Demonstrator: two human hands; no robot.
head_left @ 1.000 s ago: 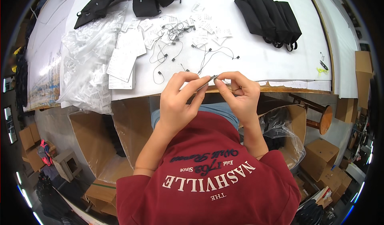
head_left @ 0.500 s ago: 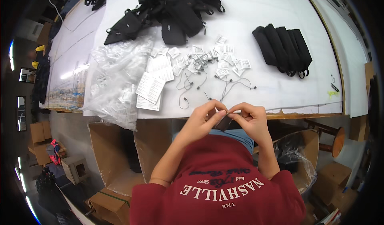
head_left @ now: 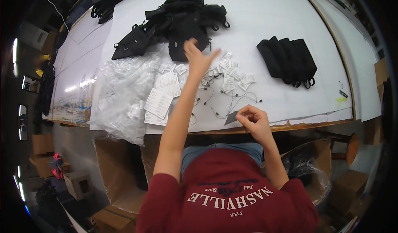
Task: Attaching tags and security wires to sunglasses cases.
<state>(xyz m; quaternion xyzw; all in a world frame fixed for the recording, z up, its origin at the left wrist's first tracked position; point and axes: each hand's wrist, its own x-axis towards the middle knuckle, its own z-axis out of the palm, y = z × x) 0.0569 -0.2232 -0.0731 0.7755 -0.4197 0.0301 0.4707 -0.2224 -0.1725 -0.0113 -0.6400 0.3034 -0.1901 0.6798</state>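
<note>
My left hand [head_left: 199, 57] reaches far over the table, fingers spread, at the front of a heap of black fabric pouches [head_left: 182, 26]. Its fingertips overlap the nearest pouch; whether they touch it I cannot tell. Close to the front edge, my right hand [head_left: 253, 119] pinches a small dark grey tag [head_left: 231, 118] between thumb and fingers. Thin looped cords [head_left: 228, 103] with small dark ends lie just beyond that hand. White printed labels [head_left: 246, 79] are scattered between the cords and the heap, partly hidden by my left arm.
A crumpled clear plastic bag [head_left: 122, 96] lies at the left, beside white printed sheets [head_left: 158, 102]. Several black pouches [head_left: 287, 61] overlap in a row on the right. Below the table edge stand an open carton [head_left: 120, 171] and a wooden stool [head_left: 352, 148].
My left hand has let go of the dark tag and moved forward to the pouch heap. The right hand keeps the tag, now held out to its left.
</note>
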